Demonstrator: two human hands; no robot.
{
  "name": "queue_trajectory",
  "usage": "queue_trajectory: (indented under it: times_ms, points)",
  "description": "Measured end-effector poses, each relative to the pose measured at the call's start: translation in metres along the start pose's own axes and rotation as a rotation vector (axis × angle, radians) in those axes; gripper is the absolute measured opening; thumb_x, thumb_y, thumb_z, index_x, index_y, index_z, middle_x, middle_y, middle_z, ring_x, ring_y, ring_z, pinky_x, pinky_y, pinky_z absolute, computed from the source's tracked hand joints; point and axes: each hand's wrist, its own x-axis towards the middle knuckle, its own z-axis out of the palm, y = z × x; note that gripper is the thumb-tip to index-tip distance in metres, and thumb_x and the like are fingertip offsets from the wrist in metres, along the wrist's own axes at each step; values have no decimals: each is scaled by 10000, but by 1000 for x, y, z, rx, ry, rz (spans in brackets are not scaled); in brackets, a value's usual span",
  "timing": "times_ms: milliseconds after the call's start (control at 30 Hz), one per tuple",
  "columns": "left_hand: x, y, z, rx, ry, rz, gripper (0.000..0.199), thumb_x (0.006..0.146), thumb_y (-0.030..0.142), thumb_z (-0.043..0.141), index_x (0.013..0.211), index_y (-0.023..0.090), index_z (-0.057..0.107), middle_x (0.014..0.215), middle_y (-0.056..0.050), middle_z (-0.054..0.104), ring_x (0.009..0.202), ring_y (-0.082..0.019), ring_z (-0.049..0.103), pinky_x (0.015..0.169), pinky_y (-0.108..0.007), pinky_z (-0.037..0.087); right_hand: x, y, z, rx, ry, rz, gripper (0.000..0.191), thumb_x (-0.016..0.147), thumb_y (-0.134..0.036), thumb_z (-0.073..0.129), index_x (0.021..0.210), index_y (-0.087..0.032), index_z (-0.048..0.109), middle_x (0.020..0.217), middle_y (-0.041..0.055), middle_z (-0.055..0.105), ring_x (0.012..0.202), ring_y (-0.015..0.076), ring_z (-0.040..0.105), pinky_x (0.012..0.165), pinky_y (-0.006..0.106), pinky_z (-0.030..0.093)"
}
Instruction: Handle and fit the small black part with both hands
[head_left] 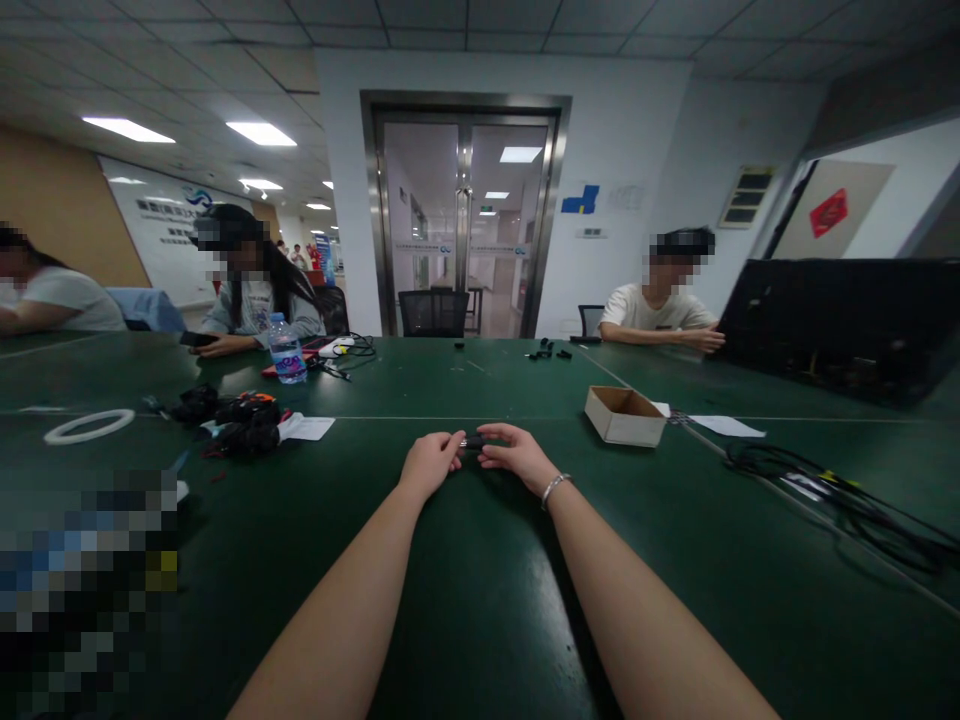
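Note:
A small black object [473, 441] with a shiny metal end lies between my two hands, low over the green table [480, 540]. The fingers of my left hand [433, 463] are closed on its metal end. My right hand [519, 456], with a silver bracelet [556, 490] at the wrist, has its thumb and fingers around the black end. What exactly the object is, is too small to tell.
An open cardboard box [624, 418] stands to the right, with black cables [840, 495] beyond. Black bundles [244, 420], a white ring [89, 427] and a bottle [287, 350] are on the left. Several people sit across the table; a large black panel [840, 325] stands right.

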Motion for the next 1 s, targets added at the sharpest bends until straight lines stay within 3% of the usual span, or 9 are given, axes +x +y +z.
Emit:
queue_trajectory:
  times_ms: [1000]
  points:
    - [-2, 12, -2, 149, 53, -71, 608, 873, 624, 278, 627, 189, 625, 576, -30, 625, 556, -184, 578, 573, -291, 360, -1, -4, 4, 22, 18, -11, 346, 708, 44, 659, 1000, -141, 647, 1007, 65, 631, 630, 97, 659, 572, 199, 599]
